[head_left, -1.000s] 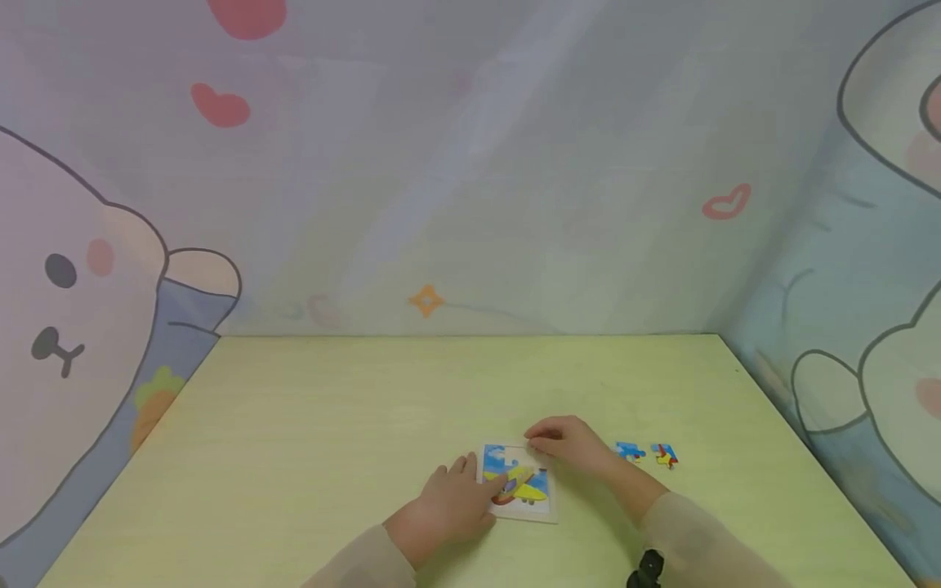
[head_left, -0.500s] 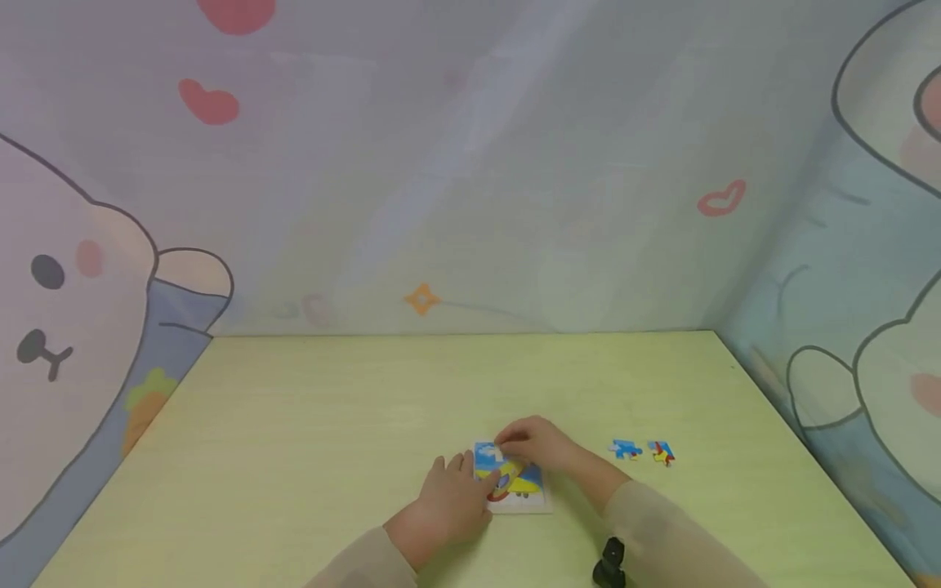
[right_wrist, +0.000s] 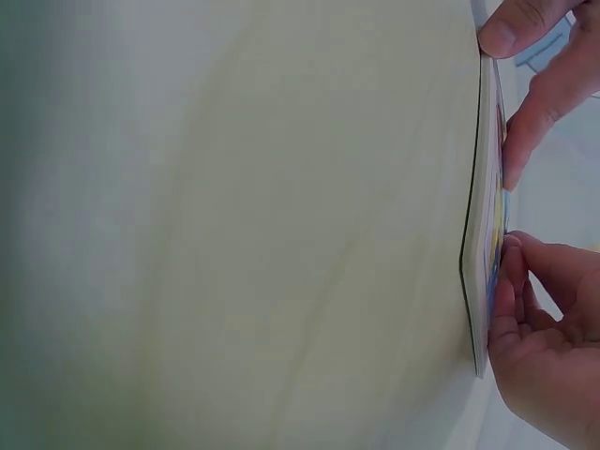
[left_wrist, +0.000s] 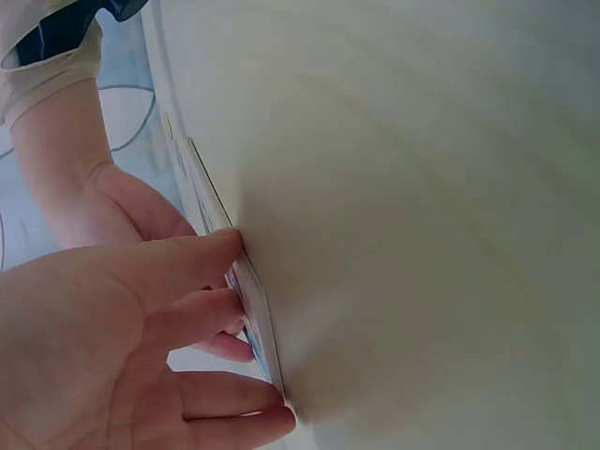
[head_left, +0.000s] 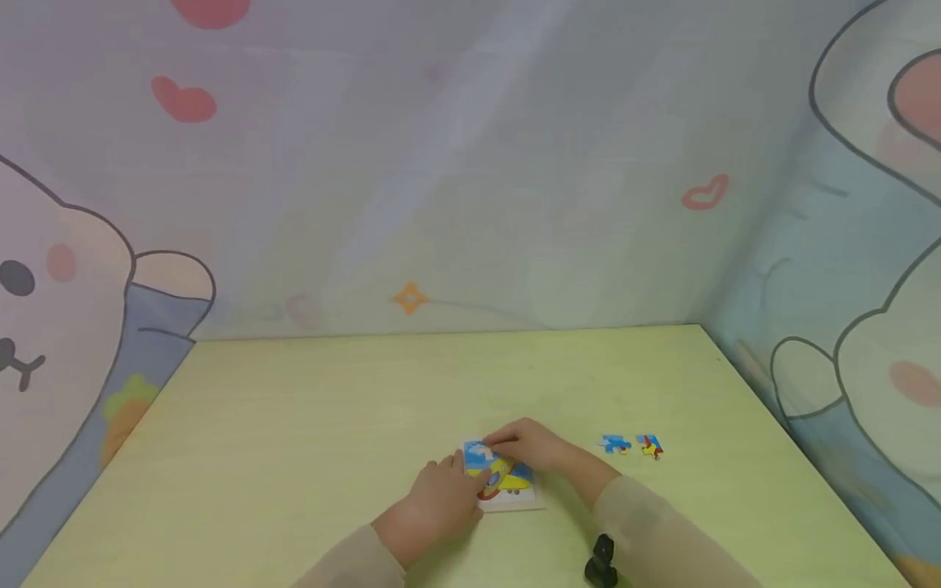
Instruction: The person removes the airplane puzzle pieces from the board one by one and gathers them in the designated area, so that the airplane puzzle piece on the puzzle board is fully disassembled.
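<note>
A small jigsaw puzzle board (head_left: 519, 505) with a yellow airplane on blue sky lies on the table. My left hand (head_left: 439, 496) rests on its left side, the index finger across the picture. In the left wrist view, the thumb and the outer fingers of that hand touch the board's edge (left_wrist: 263, 323). Over the top part of the picture, my right hand (head_left: 535, 446) pinches a puzzle piece between thumb and index finger, mostly hidden by them. From the right wrist, those fingertips (right_wrist: 513, 242) show right at the board's surface.
Two loose puzzle pieces, a blue one (head_left: 614, 443) and a red, yellow and blue one (head_left: 650, 446), lie to the right of the board. A black device (head_left: 601, 562) sits by the right sleeve. Printed cloth walls (head_left: 456, 163) stand behind the light table (head_left: 309, 416).
My right hand has moved left, from the board's top right corner to over its upper picture. The left hand keeps its place on the board. The head view has shifted slightly.
</note>
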`<state>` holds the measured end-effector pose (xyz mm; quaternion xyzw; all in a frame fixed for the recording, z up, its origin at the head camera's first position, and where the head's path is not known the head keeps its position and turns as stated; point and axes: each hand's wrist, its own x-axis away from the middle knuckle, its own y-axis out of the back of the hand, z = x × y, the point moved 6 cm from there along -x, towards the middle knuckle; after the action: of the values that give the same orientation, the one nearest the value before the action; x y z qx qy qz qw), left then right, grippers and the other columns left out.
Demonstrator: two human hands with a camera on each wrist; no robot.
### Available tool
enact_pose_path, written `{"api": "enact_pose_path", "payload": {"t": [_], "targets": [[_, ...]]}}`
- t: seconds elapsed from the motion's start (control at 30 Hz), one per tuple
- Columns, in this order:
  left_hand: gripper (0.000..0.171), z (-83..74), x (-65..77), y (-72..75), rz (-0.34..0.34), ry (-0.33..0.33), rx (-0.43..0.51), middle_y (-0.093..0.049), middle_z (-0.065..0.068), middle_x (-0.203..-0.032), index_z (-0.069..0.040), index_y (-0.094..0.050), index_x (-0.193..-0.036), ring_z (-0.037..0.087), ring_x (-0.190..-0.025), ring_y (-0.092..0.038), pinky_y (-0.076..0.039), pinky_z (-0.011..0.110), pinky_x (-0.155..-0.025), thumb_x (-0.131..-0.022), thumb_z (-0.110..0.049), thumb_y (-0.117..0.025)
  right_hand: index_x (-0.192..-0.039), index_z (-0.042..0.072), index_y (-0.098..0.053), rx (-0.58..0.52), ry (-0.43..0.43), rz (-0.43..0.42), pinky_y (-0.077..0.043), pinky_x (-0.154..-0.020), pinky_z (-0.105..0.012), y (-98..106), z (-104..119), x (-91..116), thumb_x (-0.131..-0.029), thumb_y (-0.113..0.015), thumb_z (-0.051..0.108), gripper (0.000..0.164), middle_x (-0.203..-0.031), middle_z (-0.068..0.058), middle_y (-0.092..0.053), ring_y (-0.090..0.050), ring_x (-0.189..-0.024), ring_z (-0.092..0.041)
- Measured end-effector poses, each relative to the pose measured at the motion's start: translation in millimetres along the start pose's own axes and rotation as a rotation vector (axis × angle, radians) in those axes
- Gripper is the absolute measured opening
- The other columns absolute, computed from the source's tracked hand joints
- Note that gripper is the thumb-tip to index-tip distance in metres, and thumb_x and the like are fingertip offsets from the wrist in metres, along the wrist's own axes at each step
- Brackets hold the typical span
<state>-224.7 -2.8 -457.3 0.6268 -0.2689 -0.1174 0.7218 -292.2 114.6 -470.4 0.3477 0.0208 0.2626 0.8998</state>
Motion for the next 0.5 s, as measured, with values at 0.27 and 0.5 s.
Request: {"api": "enact_pose_path", "payload": {"t": [0.27,0.5], "targets": [[0.049,2.1,2.8,2.4,0.007,-0.016,-0.025,-0.048,0.018,-0.134,-0.025,-0.050,-0.136,0.031,-0.120,-0.048,-0.043,0.044,-0.091,-0.090,-0.042,-0.057,-0.115,0.009,-0.067,-0.024,-0.032,0.010,-0.045,-0.088,-0.039,-4.0,-2.2,-2.0,-0.094,-0.054,0.015,0.025,-0.118,-0.008,-0.063,-0.057,-0.104,-0.021],[0.047,-1.0,3.6,2.8,-0.011,-0.018,-0.030,-0.049,0.018,-0.133,-0.025,-0.051,-0.135,0.030,-0.119,-0.048,-0.045,0.043,-0.088,-0.090,-0.040,-0.057,-0.115,0.010,-0.067,-0.064,-0.060,0.002,-0.046,-0.083,-0.035,-2.6,-3.9,-0.2,-0.094,-0.056,0.017,0.025,-0.115,-0.006,-0.063,-0.055,-0.091,-0.016]]}}
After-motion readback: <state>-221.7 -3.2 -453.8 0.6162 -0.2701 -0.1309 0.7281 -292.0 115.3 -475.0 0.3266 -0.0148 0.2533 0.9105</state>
